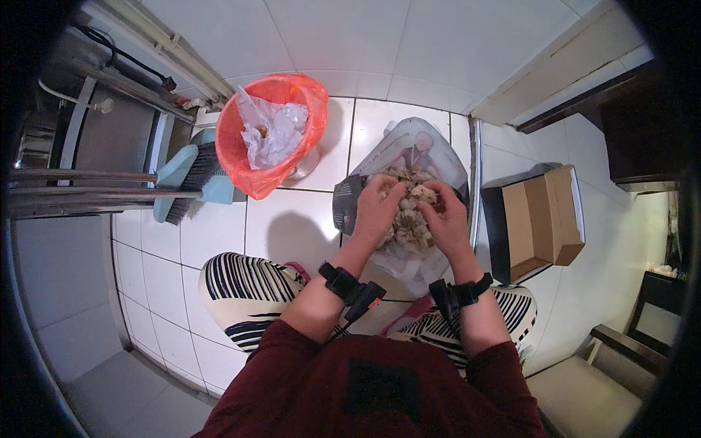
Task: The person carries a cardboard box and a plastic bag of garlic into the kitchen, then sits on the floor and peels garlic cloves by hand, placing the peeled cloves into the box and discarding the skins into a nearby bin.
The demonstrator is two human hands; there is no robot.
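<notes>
Head view: garlic bulbs (410, 232) lie in a heap right of centre in the frame, on a gray printed plastic bag (445, 166). Left hand (377, 212) is positioned at the left edge of the heap, right hand (447, 221) at the right edge; the bulbs occupy the space between. Fingers of both hands bend inward at the garlic; whether either grip is clamped on a bulb cannot be told. Supporting surface: white tiled floor (175, 248). Upper left of centre: bin with an orange-red liner (235, 162), containing crumpled white plastic (274, 135). Left: light-blue broom (170, 169). Right: open cardboard box (531, 215). Top: pale tiled wall (328, 44). Lower right: chair (584, 394).
</notes>
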